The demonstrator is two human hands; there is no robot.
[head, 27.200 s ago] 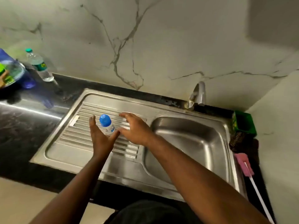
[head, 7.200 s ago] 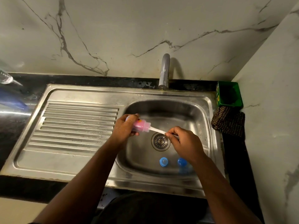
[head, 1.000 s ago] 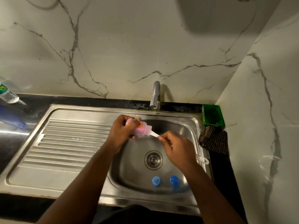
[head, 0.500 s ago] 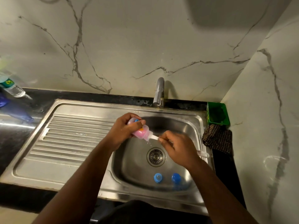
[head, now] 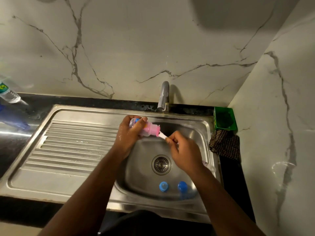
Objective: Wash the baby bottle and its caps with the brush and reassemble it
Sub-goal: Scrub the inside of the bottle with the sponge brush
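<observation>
Right hand [head: 185, 150] pinches the white brush [head: 162, 135] handle, its pink head pushed into the baby bottle [head: 148, 130] gripped sideways by the left hand [head: 129, 135] over the sink [head: 201, 123], with two blue caps [head: 172, 186] lying at six o'clock of the drain [head: 161, 164].

The scene is dim and yellowish — light seems to fall from above, leaving a soft dark shadow patch on the marble wall [head: 136, 48] at upper right and a slim shadow beside the tap [head: 164, 97]. Glare streaks the dark surface [head: 13, 133] at far left and glints on the steel sink [head: 76, 150]. Wide-angle bending curves the edges — the right hand [head: 185, 150] and left-edge water bottle [head: 8, 94] are smeared by blur.
</observation>
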